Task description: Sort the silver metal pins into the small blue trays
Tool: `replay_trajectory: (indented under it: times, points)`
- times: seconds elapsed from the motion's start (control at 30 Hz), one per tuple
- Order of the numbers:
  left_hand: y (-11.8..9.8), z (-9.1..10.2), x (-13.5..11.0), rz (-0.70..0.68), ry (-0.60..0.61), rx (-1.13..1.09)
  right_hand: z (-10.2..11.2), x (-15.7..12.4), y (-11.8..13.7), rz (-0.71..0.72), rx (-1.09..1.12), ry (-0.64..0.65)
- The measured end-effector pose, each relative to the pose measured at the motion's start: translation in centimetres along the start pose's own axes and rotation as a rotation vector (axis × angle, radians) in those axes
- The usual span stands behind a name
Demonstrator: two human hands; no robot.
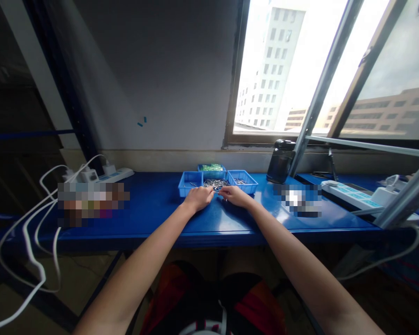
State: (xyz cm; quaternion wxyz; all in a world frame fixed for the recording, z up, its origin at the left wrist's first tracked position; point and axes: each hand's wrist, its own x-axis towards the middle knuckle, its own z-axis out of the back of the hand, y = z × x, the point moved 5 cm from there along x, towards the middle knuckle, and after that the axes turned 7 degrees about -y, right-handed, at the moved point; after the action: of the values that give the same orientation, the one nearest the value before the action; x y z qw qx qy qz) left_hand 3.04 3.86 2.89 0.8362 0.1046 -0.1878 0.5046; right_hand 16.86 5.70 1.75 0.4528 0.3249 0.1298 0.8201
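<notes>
Two hands [199, 198] [235, 195] pinch a thin piece [216, 191] over a glossy blue table [153, 204], before a grey wall [167, 83] and window [310, 60]

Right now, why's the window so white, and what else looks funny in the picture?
Head view: bright daylight washes out the window; head view: glare whitens the blue table beside the right forearm; head view: the metal pieces look too small to identify; head view: blocky squares hide something at left.

workshop: blue workbench [153, 209], parts bins [185, 191], power strips [349, 195].
</notes>
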Motion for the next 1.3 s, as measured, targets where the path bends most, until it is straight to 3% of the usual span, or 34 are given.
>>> replay_trajectory:
  times: [0.2,0.43,0.77,1.13,1.3]
  points:
    - [-0.1,0.4,-0.1,0.016,-0.027,-0.047,0.0,0.0,0.1,0.016,-0.022,0.011]
    - [-0.6,0.9,0.0,-0.125,-0.126,-0.231,-0.4,0.2,0.1,0.035,0.046,0.039]
    - [-1.1,1.1,-0.1,-0.201,-0.154,-0.233,-0.7,0.2,0.6,0.020,0.090,0.044]
    - [-0.6,0.1,0.1,-0.201,-0.092,-0.139,0.7,0.1,0.5,-0.010,0.090,-0.092]
    - [-0.3,-0.1,0.3,-0.160,-0.066,-0.125,0.3,-0.2,1.5,0.015,0.111,0.047]
